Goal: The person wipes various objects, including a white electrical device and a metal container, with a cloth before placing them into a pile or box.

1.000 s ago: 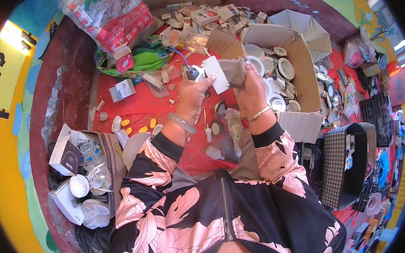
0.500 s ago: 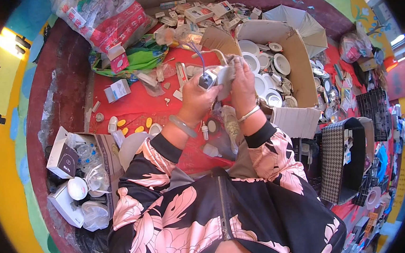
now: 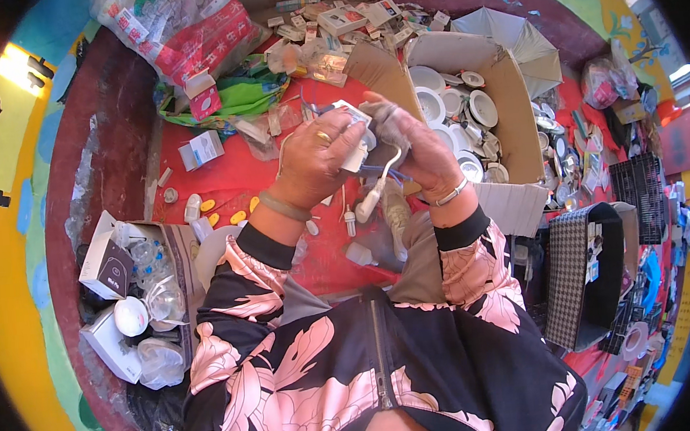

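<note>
My left hand [image 3: 316,157] is closed on a white, boxy light fitting [image 3: 356,159] with wires, held above the red floor cover. My right hand [image 3: 430,160] has its fingers bent round a grey cloth [image 3: 384,120] pressed against the fitting's side. From between the hands a white cable hangs with a white plug-like end [image 3: 368,205]; blue wires show beside it. Part of the fitting is hidden by the fingers and cloth. To the right of my right hand, an opened cardboard box [image 3: 507,109] holds many round white lamps [image 3: 483,108].
On the left stands a carton [image 3: 189,264] of clear plastic-wrapped pieces and small boxes. Small yellow pieces [image 3: 237,217] and bulbs lie on the red cover [image 3: 189,191]. Small packets [image 3: 342,21] are heaped at the back. A full plastic bag [image 3: 184,25] stands back left. A checkered box [image 3: 573,278] sits right.
The fitting has been turned in my hands, so its white box side now shows and its cable hangs down towards me. My right hand has moved slightly right and nearer.
</note>
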Motion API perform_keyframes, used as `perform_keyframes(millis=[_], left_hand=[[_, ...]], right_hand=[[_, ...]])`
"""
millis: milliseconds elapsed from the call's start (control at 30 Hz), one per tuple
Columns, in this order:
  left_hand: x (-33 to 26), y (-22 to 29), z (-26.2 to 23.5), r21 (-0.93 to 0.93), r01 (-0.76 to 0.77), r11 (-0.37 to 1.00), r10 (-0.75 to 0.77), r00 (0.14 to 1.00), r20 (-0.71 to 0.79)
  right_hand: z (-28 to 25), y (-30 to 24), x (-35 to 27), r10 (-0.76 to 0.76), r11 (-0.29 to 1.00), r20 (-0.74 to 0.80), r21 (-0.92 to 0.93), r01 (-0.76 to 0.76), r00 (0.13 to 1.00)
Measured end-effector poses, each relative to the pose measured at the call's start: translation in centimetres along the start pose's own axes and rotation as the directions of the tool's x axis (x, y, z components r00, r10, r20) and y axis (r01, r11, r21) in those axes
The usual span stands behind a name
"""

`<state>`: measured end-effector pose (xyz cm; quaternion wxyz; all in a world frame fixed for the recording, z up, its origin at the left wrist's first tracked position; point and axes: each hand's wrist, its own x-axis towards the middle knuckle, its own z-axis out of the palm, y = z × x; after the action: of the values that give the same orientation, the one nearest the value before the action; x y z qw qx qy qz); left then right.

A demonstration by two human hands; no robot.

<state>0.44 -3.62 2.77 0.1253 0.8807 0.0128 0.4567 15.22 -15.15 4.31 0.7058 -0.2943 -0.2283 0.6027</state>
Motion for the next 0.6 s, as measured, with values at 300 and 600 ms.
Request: perform_keyframes(millis=[300,600], left_hand=[[0.7,0.0,0.8,-0.095,0.113,0.989,-0.123,0.986,-0.111],[-1.0,0.2,1.8,0.166,0.301,0.939,-0.328,0.928,0.177]], right_hand=[[-1.0,1.9,1.0,-0.181,0.981,-0.181,-0.098,0.165,0.967],[-2.6,0.3,1.6,-0.469,0.882,-0.305,-0.121,0.455,0.829]])
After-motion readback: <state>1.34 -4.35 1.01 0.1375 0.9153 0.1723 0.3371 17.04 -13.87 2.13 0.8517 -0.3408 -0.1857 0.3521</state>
